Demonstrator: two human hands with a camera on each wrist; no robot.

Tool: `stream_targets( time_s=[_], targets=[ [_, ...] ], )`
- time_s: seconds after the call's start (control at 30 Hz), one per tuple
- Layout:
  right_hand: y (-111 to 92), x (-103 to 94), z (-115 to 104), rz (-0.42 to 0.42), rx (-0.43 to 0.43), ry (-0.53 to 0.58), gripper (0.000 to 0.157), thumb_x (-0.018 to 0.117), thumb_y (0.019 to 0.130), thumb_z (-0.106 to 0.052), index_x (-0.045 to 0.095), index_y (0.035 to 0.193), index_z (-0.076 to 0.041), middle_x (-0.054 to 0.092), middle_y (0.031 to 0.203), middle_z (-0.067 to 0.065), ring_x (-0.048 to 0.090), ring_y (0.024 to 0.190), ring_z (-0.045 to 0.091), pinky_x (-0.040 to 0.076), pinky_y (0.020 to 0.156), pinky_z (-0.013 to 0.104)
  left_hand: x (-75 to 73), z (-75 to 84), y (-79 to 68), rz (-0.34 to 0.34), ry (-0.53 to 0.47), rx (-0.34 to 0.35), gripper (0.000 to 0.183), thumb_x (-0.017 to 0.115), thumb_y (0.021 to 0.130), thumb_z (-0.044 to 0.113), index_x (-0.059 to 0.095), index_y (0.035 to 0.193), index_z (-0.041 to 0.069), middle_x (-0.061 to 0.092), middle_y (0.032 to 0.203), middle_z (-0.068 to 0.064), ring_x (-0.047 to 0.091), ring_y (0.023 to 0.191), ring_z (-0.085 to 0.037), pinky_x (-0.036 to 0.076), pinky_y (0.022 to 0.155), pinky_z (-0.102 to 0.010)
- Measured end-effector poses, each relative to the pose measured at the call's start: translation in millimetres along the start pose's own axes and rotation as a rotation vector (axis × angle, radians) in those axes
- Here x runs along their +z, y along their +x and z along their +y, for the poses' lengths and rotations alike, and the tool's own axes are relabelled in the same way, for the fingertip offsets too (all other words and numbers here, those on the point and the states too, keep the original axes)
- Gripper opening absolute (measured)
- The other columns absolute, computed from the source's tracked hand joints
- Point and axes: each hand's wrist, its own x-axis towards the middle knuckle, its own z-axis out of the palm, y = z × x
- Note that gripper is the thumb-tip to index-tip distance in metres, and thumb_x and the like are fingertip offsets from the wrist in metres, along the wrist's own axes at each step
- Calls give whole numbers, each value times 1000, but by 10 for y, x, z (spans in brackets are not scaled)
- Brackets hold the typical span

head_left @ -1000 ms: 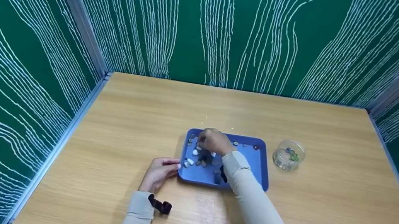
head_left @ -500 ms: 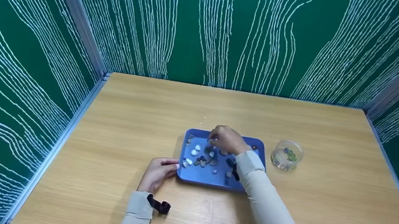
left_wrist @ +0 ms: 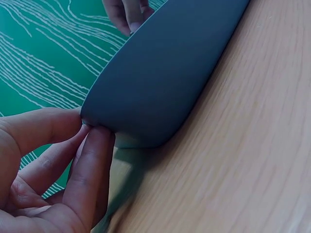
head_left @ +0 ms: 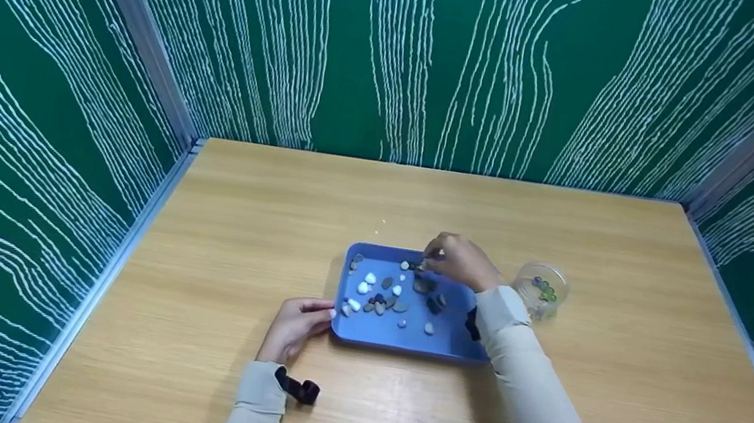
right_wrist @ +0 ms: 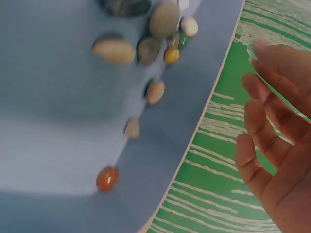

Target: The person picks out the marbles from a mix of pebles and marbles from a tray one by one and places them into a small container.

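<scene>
A blue tray (head_left: 367, 333) lies on the wooden table with several pebbles spread over it. My left hand (head_left: 291, 326) holds the tray's left side; in the left wrist view its thumb and fingertips pinch the tray's corner (left_wrist: 121, 104). Above the tray's far rim is my right hand (head_left: 464, 262). The right wrist view shows it pinching a small clear, glassy bead-like piece (right_wrist: 251, 49) between thumb and forefinger, the other fingers loosely bent. Below it in the tray are an orange-red stone (right_wrist: 107, 178), a yellow bead (right_wrist: 171, 55) and a tan pebble (right_wrist: 114, 50).
A round clear container (head_left: 527, 289) with green and blue marbles (head_left: 546, 291) stands right of the tray, close to the right forearm. Tiny pale specks lie behind the tray. Green walls (head_left: 369, 55) with white lines enclose the table.
My right hand has moved right along the tray's far side, from its left part toward the container, uncovering pebbles in the middle. My left hand stays at the tray's left side.
</scene>
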Motion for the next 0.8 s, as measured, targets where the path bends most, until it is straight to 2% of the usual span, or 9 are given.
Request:
stream_targets(
  time_s=[0.2, 0.43, 0.6, 0.8],
  targets=[
    [-131, -118, 154, 28, 39, 17, 20, 67, 89, -15, 71, 107, -6, 68, 107, 10, 65, 93, 25, 57, 83, 40, -1, 1, 10, 3, 4, -5, 33, 65, 83, -8, 59, 114, -18, 68, 99, -12, 65, 88, -15, 57, 88, -31],
    [-293, -230, 372, 69, 72, 15, 17, 67, 89, -16, 72, 103, -6, 67, 102, 11, 64, 76, 20, 56, 64, 32, -17, -12, 5, 0, 15, -6, 33, 65, 85, -7, 59, 115, -18, 68, 100, -14, 66, 90, -16, 57, 86, -30],
    [-420, -312, 512, 102, 85, -1, 15, 67, 89, -14, 72, 101, -6, 67, 100, 11, 63, 83, 21, 56, 72, 36, -16, -9, -9, -6, 26, -2, 34, 64, 85, -7, 58, 116, -19, 69, 101, -15, 66, 91, -17, 57, 88, -32],
    [-556, -421, 663, 70, 153, 45, 16, 64, 92, -16, 70, 104, -6, 64, 105, 12, 64, 77, 27, 55, 58, 31, 5, 0, -13, -2, 21, 1, 34, 63, 85, -8, 57, 116, -20, 68, 100, -15, 66, 91, -17, 57, 89, -32]
  ],
)
